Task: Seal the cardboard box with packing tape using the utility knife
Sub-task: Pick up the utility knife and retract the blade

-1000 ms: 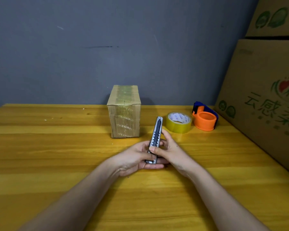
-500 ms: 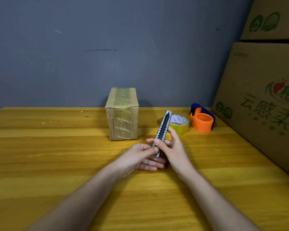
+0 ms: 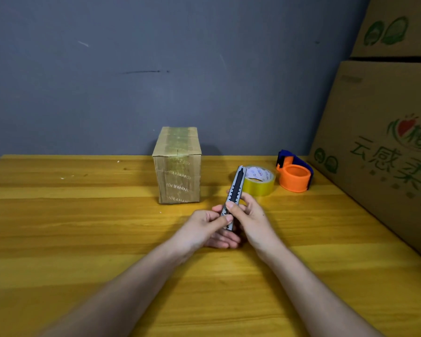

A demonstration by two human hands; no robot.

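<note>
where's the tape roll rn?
Head view: the yellow tape roll lies on the table, right of centre, between the small cardboard box and the orange dispenser.

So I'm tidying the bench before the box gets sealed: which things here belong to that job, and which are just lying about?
For the job:
- small cardboard box
- utility knife, held by left hand and right hand
- yellow tape roll

Lying about:
- orange and blue tape dispenser, with no roll in it
- large printed cartons on the right

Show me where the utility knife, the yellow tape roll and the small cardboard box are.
utility knife (image 3: 236, 188), head view, dark slider track.
yellow tape roll (image 3: 259, 187), head view, outer side.
small cardboard box (image 3: 179, 181), head view, front face.
</note>
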